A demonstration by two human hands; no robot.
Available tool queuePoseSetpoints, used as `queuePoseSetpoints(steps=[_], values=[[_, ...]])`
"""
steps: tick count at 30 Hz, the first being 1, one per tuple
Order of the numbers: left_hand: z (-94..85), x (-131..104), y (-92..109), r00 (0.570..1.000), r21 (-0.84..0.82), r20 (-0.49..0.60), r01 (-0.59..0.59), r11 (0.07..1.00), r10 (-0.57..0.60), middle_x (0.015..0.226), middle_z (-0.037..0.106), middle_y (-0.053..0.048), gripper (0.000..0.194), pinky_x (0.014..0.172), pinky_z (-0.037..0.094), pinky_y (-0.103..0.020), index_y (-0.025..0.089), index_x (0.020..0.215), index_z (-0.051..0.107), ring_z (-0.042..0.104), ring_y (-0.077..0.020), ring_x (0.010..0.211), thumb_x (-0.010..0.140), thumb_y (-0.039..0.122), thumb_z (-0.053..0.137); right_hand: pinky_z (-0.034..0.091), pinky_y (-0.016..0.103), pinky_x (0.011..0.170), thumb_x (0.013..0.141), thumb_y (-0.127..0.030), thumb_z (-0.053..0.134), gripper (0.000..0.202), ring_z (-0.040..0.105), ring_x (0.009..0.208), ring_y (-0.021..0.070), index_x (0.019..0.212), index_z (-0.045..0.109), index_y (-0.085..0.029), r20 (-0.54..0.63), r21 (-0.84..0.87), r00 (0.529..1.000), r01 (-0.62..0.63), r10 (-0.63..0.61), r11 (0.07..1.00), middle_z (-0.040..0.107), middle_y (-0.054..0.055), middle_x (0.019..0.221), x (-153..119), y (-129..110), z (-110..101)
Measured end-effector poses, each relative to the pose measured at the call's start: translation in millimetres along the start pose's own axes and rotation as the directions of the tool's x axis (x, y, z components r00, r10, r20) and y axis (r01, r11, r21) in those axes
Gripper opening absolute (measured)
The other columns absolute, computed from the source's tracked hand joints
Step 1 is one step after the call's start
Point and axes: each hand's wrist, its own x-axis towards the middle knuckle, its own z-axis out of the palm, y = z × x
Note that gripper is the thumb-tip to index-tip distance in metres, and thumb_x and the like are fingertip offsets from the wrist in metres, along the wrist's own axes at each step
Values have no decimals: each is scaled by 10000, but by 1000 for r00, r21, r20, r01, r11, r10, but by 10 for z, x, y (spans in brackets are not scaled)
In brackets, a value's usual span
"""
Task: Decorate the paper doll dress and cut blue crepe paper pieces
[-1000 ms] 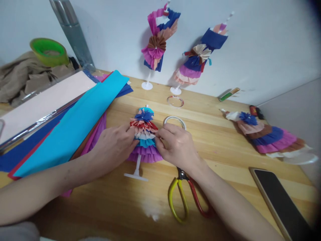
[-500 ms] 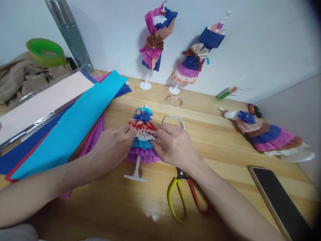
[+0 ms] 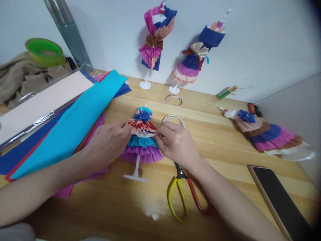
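A small crepe-paper dress (image 3: 144, 142) stands upright on a white stand (image 3: 136, 172) in front of me. Ruffles of red, peach, white, turquoise and purple run down it, with a blue paper flower (image 3: 142, 115) near the top. At the dress's left side my left hand (image 3: 112, 139) is closed, pinching the end of the white ruffle. My right hand (image 3: 174, 139) pinches the same white ruffle (image 3: 143, 134) at the other side, so it is drawn out between them. Scissors (image 3: 181, 187) with one yellow and one red handle lie beneath my right wrist.
A roll of white tape (image 3: 174, 117) lies just beyond my right hand. Folded crepe paper (image 3: 70, 124) is stacked at left. Two dressed stands (image 3: 152, 50) lean at the wall; another paper dress (image 3: 271, 135) lies at right, near a phone (image 3: 278, 201).
Both hands have moved slightly apart, pulling the white ruffle straighter and flatter. The turquoise and purple ruffles below now spread wider.
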Motion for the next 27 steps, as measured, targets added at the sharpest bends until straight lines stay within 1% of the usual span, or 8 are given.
queuePoseSetpoints(steps=[3, 7, 11, 14, 17, 20, 24, 27], values=[[-45, -11, 15, 1000, -47, -9, 22, 999, -22, 809, 624, -50, 236, 526, 323, -271, 165, 832, 625, 601, -168, 673, 928, 309, 464, 368, 263, 581, 839, -151, 481, 187, 510, 623, 147, 714, 620, -159, -7, 30, 1000, -18, 18, 999, 549, 36, 678, 4, -7, -8], [-99, -12, 67, 994, -85, 88, 74, 994, -67, 840, 637, -62, 254, 541, 348, -267, 153, 874, 630, 614, -184, 700, 894, 387, 532, 387, 275, 594, 834, -155, 496, 170, 533, 643, 158, 719, 620, -155, 0, 64, 1000, -29, 29, 998, 571, 46, 688, 7, -11, -17], [-95, 23, 93, 982, -96, 158, 117, 989, -101, 830, 642, -73, 261, 579, 372, -278, 149, 840, 630, 627, -208, 749, 923, 353, 490, 394, 280, 606, 856, -227, 524, 161, 532, 652, 157, 744, 618, -161, 34, 63, 999, -28, 26, 998, 587, 52, 723, 4, -25, -22], [-73, 45, 89, 976, -136, 193, 132, 982, -104, 833, 649, -64, 232, 595, 379, -281, 156, 841, 626, 628, -209, 764, 931, 304, 473, 384, 289, 609, 860, -275, 547, 160, 517, 656, 163, 768, 619, -165, 32, 27, 999, 6, -7, 1000, 581, 50, 737, -2, -55, -12], [-45, 37, 78, 986, -142, 146, 97, 985, -76, 827, 635, -56, 237, 565, 361, -275, 160, 832, 611, 613, -190, 723, 945, 247, 421, 366, 293, 612, 868, -247, 527, 143, 504, 663, 167, 815, 630, -163, 8, -9, 998, 59, -58, 998, 583, 51, 749, -11, -83, 16], [-22, 7, 64, 994, -98, 98, 59, 993, -50, 819, 620, -58, 235, 522, 328, -279, 159, 828, 596, 595, -182, 671, 940, 198, 393, 339, 291, 603, 859, -150, 469, 180, 478, 640, 159, 776, 628, -164, -13, -43, 994, 112, -112, 993, 568, 42, 706, -16, -90, 48], [-19, -18, 53, 995, -33, 85, 58, 998, -55, 809, 623, -59, 213, 492, 299, -277, 160, 826, 576, 594, -175, 635, 926, 165, 387, 309, 294, 594, 835, -103, 446, 206, 448, 620, 151, 721, 606, -166, -24, -58, 993, 111, -113, 992, 549, 32, 672, -16, -85, 62], [-34, -14, 62, 992, -53, 115, 63, 997, -57, 808, 646, -51, 175, 502, 316, -264, 161, 860, 561, 615, -171, 662, 920, 155, 396, 314, 292, 599, 860, -145, 468, 185, 458, 634, 154, 743, 610, -163, -20, -40, 994, 104, -105, 994, 557, 34, 683, -16, -91, 57]])
